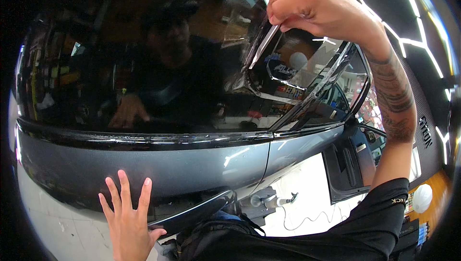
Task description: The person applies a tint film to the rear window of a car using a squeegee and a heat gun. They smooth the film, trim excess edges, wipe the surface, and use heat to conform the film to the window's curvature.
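My right hand [312,6] is raised at the upper middle, fingers pinched around a thin silver strip-like tool [264,47]. Its lower end meets the dark border between a large black window [192,83] and a smaller side pane [297,59]. Wrinkled clear film [240,83] runs along that border. Low on the left, my left hand [127,222] has its fingers spread over the grey car body panel [201,157]. Whether its fingertips touch the paint I cannot tell. The big glass reflects a person and a hand.
An open car door [350,165] stands at the right. Below it, a grey and black device [269,199] and a cable [307,217] are on the pale floor. A dark glossy ledge [192,210] juts out beside my left hand. A white round lamp [422,198] is at far right.
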`<state>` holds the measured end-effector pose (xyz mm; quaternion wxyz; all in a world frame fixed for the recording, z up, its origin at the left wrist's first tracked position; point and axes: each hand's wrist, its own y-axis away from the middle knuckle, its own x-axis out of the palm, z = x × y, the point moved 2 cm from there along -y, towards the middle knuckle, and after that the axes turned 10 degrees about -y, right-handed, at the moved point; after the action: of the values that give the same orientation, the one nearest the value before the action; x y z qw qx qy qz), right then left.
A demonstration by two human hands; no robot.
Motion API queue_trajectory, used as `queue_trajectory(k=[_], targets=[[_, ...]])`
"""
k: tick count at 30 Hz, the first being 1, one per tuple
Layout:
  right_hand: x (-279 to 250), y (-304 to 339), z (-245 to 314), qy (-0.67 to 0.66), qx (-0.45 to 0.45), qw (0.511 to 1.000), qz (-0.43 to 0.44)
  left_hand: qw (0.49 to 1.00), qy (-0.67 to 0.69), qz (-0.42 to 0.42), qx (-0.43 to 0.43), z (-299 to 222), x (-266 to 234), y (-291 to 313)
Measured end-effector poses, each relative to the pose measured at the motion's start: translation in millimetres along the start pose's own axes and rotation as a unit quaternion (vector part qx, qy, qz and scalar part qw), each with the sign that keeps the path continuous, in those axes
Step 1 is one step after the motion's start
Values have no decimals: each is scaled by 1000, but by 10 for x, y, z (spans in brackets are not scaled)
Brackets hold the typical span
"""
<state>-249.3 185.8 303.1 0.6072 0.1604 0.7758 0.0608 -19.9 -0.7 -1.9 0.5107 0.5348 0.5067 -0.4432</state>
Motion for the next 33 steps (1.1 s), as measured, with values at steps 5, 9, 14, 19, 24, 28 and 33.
queue_trajectory(k=[5, 9, 14, 19, 24, 28, 33], targets=[[-47, -48, 148, 5, -2, 1000, -9, 1000, -11, -17, 5, 11, -76, 49], [-34, -13, 208, 48, 14, 999, 6, 1000, -7, -15, 5, -25, -60, 56], [41, 18, 381, 189, 54, 980, 33, 1000, -12, -4, -4, -3, -21, 4], [52, 30, 423, 192, 51, 979, 45, 1000, -16, -5, -8, -6, -1, 2], [79, 66, 380, 210, 49, 976, 40, 1000, -21, -3, -9, -18, 13, -1], [48, 86, 319, 203, -13, 979, 17, 999, -32, -10, -4, -38, -9, 21], [63, 11, 257, 228, -15, 973, -2, 999, -45, -1, -11, -62, -53, 33]])
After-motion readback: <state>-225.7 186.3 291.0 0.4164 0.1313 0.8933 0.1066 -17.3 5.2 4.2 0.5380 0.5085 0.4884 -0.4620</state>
